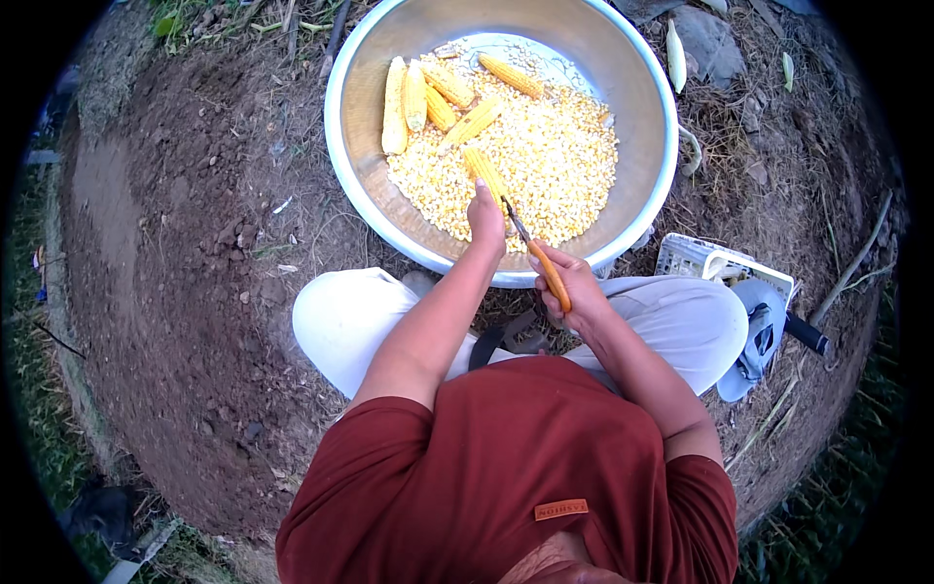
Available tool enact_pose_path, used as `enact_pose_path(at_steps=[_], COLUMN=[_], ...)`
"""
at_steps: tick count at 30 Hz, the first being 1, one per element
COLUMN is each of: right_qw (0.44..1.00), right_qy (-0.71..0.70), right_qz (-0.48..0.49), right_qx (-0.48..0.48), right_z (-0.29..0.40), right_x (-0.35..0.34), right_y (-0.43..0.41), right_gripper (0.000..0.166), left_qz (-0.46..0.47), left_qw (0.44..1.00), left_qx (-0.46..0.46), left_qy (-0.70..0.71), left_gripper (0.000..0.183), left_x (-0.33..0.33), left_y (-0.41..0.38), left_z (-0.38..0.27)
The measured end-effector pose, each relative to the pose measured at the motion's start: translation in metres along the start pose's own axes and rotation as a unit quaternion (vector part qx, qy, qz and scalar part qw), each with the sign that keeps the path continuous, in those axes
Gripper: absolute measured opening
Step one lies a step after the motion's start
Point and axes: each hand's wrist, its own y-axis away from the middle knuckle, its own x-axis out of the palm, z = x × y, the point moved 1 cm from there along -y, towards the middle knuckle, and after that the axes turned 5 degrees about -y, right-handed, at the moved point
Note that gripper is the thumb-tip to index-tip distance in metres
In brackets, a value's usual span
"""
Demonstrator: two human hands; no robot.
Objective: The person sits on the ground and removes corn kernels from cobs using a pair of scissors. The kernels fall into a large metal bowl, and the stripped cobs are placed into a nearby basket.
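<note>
My left hand [487, 219] grips a yellow corn cob [483, 169], its thumb along the side, over the near part of a wide metal basin [365, 179]. In my right hand [578, 286] is an orange-handled metal hand tool [552, 276]; its narrow dark tip meets the cob's right side. My fingers partly hide the grip, so its exact kind is unclear. Below both hands, loose corn kernels [569, 168] cover much of the basin floor. Several more cobs rest at the basin's left, among them a pale upright-leaning cob [395, 106]; a separate cob [511, 76] lies farther back.
My bent legs [350, 314] flank the basin's near rim. At the right stand a white plastic basket [719, 259] and a grey-blue cap [755, 336], beside a black cylindrical object [806, 333]. Bare soil [182, 292] spreads leftward. A pale husk [676, 57] and a stone [704, 44] lie beyond the basin.
</note>
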Motion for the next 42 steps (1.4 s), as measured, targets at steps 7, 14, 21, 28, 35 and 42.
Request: enact_pose_path(at_steps=[7,14,21,28,35,42], right_qw=[0.829,0.975,0.992,0.997,0.996,0.998], right_qy=[0.537,-0.171,-0.114,-0.078,-0.069,0.037], right_qz=[0.002,0.03,-0.037,-0.003,-0.01,-0.044], right_qx=[-0.154,0.14,-0.028,-0.005,0.049,-0.002], right_z=[0.05,0.035,-0.008,0.004,0.016,0.025], right_x=[0.001,0.009,0.034,0.027,0.023,0.025], right_y=[0.011,0.005,0.006,0.014,0.035,0.032], right_gripper=[0.03,0.04,0.043,0.042,0.041,0.04], left_qz=[-0.073,-0.033,-0.017,0.025,0.068,0.042], left_qw=[0.992,0.998,0.977,0.993,0.982,0.985], left_qx=[-0.047,-0.038,-0.15,-0.064,-0.053,-0.012], left_qy=[-0.095,0.047,0.154,0.094,0.17,0.165], left_gripper=[0.062,0.06,0.06,0.054,0.048,0.049], left_x=[-0.011,-0.009,0.0,-0.006,-0.01,-0.007], left_y=[0.0,-0.003,0.003,-0.002,0.0,0.0], left_z=[0.011,-0.003,-0.007,-0.015,-0.026,-0.025])
